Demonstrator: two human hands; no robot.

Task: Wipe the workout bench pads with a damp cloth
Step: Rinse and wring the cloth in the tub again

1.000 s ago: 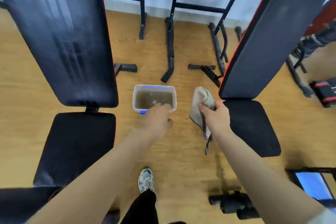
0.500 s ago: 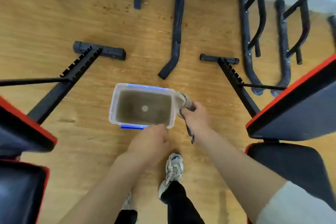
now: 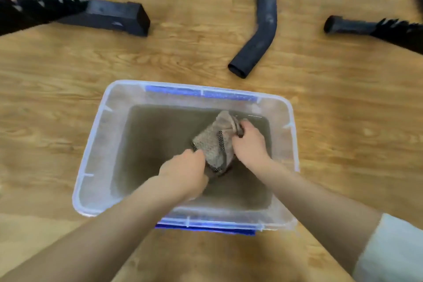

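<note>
Cloth point(image 3: 216, 144): grey-beige with checked trim, bunched; low inside the tub, over the right half of the water, between both hands.
Right hand point(image 3: 249, 144): fingers curled round the cloth's far end, holding it.
Left hand point(image 3: 185, 171): fingers curled onto the cloth's near-left edge, apparently pinching it; fingertips hidden.
Tub point(image 3: 91, 160): clear plastic, blue clips on near and far rims; holds murky brown water point(image 3: 160, 135).
Surroundings: wooden floor point(image 3: 343, 121); black frame feet point(image 3: 114, 17) well beyond the tub; bench pads out of view.
Change: half a second ago, cloth at the tub's right rim in the right hand alone, left hand at the near rim; now both hands down in the tub on the cloth.
Meaning: probably the wetting or rinsing step; wringing likely needed before any wiping.
</note>
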